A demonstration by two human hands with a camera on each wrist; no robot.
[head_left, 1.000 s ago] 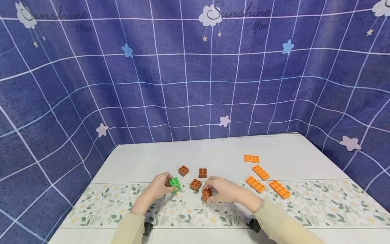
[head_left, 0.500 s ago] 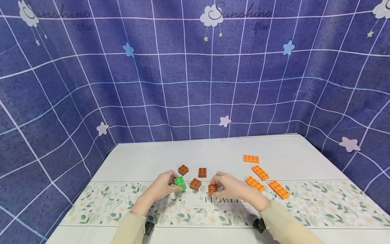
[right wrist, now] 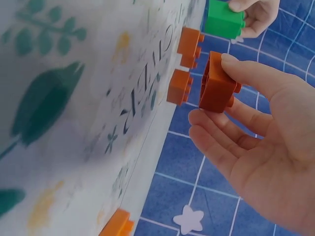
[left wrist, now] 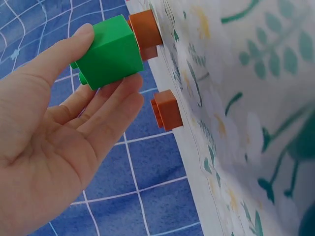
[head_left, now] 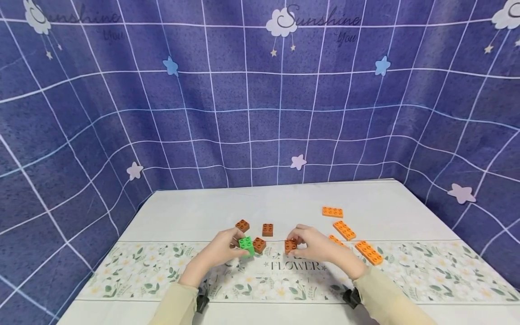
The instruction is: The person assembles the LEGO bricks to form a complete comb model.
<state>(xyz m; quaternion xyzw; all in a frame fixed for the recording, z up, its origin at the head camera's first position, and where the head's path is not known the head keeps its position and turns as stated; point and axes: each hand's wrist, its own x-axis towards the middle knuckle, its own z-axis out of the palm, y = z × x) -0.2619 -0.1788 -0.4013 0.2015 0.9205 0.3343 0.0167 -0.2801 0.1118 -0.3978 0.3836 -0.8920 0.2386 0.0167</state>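
Note:
Between the thumb and fingers of my left hand (head_left: pixel 224 247) is a green toy building block (head_left: pixel 246 245), its studs facing up. The left wrist view shows the green block (left wrist: pixel 110 54) held above the table. My right hand (head_left: pixel 313 244) pinches a reddish-brown building block (head_left: pixel 290 246) with four studs. In the right wrist view that brown block (right wrist: pixel 216 86) is raised off the surface, its hollow underside turned to the table. Three loose brown blocks lie near the hands: one (head_left: pixel 259 245) just right of the green block, one (head_left: pixel 242 225) behind it, another (head_left: pixel 267 229) farther back.
Several flat orange bricks lie on the right: one (head_left: pixel 332 211) at the back, one (head_left: pixel 344 230) before it, one (head_left: pixel 369 253) nearer, another (head_left: pixel 336 240) partly behind my right hand. A floral cloth strip (head_left: pixel 280 289) crosses the white table. A blue curtain (head_left: pixel 260 126) hangs behind.
My left hand has moved right with the green block, closer to the nearest loose brown block. My right hand has carried its brown block right and slightly away from me.

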